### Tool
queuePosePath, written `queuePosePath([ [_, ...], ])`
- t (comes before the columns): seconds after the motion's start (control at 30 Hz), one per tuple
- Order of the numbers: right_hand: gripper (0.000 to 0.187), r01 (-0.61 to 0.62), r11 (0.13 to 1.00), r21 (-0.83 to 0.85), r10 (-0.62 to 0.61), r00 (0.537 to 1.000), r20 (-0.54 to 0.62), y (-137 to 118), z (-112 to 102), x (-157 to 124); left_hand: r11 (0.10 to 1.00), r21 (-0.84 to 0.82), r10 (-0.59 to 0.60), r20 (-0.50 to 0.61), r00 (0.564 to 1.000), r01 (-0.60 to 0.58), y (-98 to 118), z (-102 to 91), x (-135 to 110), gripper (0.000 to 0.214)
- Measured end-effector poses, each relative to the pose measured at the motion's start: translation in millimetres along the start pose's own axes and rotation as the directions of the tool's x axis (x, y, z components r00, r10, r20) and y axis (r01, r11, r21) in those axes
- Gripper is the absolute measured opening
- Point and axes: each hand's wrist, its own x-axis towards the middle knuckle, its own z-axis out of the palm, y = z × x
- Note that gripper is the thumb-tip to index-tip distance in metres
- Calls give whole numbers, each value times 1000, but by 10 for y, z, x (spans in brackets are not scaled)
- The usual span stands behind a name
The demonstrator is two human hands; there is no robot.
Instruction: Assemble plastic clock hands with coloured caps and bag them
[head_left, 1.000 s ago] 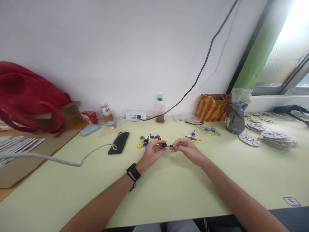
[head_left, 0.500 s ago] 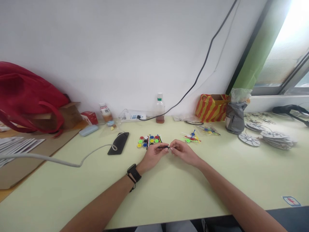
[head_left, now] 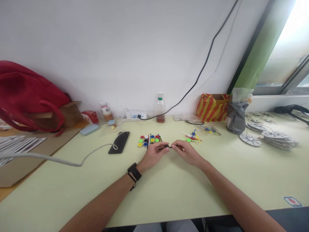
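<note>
My left hand (head_left: 154, 154) is pinched on a small black plastic piece (head_left: 167, 146), a round part with a thin stem, in front of my body. The fingertips of my right hand (head_left: 187, 152) close on the stem's other end, close to the left fingers. Part of the piece is hidden by my fingers. Just beyond the left hand lie several small coloured round discs (head_left: 140, 145) and thin coloured sticks (head_left: 149, 138). Past the right hand sits a loose pile of coloured sticks (head_left: 196, 138) with a blue round-centred piece (head_left: 193, 132) on it.
A black phone (head_left: 119, 142) with a pale cable lies left of the hands. A bottle (head_left: 160, 111) and a power strip (head_left: 132, 115) stand by the wall. At right are a striped bag (head_left: 212, 108), a grey bag (head_left: 235, 117) and stacked white discs (head_left: 277, 137).
More of the black piece's round part now shows between my hands. My right fingertips have shifted slightly right along its stem. The loose piles have stayed put.
</note>
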Motion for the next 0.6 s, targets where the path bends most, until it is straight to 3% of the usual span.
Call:
queuePosePath([
  [0.2, 38, -40, 999, 24, 39, 998, 51, -7, 1, -11, 1000, -27, 0, 31, 1000, 1, 16, 0, -4, 39],
  [0.37, 39, -58, 998, 35, 57, 998, 42, 10, 17, -6, 996, 60, 63, 29, 998, -65, 67, 11, -23, 35],
  [0.6, 37, -70, 990, 119, 65, 997, 44, -6, 38, -4, 986, 61, 154, -6, 988, -153, 60, -1, -33, 28],
])
